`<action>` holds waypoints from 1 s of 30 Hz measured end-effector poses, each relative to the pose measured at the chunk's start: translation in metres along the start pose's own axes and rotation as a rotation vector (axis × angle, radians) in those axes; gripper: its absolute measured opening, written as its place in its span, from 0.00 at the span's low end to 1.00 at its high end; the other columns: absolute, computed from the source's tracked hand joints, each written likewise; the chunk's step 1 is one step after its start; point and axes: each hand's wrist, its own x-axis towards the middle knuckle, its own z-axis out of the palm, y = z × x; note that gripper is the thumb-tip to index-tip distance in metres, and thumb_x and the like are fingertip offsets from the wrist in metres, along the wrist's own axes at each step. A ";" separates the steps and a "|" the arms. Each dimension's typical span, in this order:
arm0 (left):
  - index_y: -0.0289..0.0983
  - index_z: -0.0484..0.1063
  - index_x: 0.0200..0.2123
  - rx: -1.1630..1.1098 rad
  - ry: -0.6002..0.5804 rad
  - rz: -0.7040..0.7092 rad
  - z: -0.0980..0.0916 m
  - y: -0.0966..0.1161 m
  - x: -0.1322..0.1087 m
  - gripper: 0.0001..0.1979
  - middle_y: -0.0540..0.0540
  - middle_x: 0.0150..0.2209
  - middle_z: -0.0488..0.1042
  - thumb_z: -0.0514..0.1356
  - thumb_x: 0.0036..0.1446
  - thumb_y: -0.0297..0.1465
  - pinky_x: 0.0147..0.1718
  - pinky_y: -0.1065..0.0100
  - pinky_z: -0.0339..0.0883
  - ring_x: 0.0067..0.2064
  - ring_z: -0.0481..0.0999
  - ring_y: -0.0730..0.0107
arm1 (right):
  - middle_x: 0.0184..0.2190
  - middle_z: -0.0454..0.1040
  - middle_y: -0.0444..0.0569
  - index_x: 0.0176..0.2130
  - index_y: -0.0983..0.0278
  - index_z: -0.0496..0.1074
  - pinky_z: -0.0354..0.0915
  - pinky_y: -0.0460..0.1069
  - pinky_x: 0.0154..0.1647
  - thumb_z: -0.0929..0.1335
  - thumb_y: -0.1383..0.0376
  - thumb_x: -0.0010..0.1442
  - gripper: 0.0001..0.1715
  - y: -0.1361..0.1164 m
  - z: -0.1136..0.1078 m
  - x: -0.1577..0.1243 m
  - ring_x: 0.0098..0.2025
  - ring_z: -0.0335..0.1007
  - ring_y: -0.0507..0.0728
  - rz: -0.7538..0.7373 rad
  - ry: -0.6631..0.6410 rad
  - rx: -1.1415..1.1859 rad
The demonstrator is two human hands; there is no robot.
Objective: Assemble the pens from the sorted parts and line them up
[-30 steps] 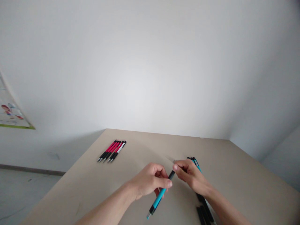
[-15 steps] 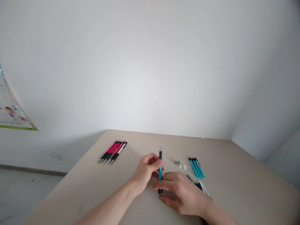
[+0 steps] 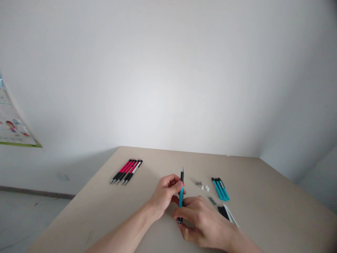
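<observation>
A blue pen [image 3: 181, 198] with a black grip and silver tip points away from me over the table. My left hand [image 3: 168, 192] pinches it by the upper barrel between thumb and fingers. At its black lower end, the fingers of my right hand [image 3: 198, 219] are closed around the pen. Just beyond my right hand lie small grey pieces [image 3: 212, 200], black tubes [image 3: 223, 212] and white sticks [image 3: 231, 215], partly covered by that hand.
Several red and black pens [image 3: 127, 171] lie side by side at the left of the table [image 3: 105, 211]. Blue barrels with black ends [image 3: 220, 189] rest at the right. Small silver tips [image 3: 198, 183] and white bits [image 3: 205, 188] sit between. A wall [image 3: 168, 77] stands behind.
The pen has tilted slightly, its tip shifting a little to the right. My right hand has moved slightly down, and its fingers have closed more around the pen's lower end.
</observation>
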 end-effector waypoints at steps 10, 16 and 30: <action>0.33 0.70 0.30 0.148 0.308 0.037 -0.019 0.007 0.012 0.16 0.49 0.24 0.69 0.62 0.47 0.41 0.18 0.75 0.56 0.23 0.66 0.74 | 0.34 0.75 0.47 0.54 0.58 0.66 0.59 0.49 0.38 0.67 0.64 0.57 0.24 0.001 -0.014 -0.002 0.36 0.69 0.57 0.150 -0.003 0.189; 0.34 0.72 0.24 0.767 0.581 0.273 -0.073 0.043 0.016 0.12 0.47 0.22 0.72 0.58 0.49 0.38 0.21 0.74 0.59 0.24 0.69 0.71 | 0.35 0.76 0.46 0.50 0.58 0.69 0.60 0.49 0.40 0.66 0.66 0.58 0.19 0.006 -0.009 -0.003 0.38 0.69 0.56 0.200 -0.005 0.211; 0.30 0.74 0.29 0.204 0.584 0.433 -0.198 0.091 -0.025 0.14 0.39 0.34 0.78 0.63 0.36 0.31 0.37 0.60 0.72 0.37 0.78 0.55 | 0.33 0.74 0.47 0.42 0.60 0.73 0.60 0.48 0.38 0.64 0.66 0.60 0.11 0.011 -0.003 -0.002 0.36 0.68 0.55 0.221 0.010 0.253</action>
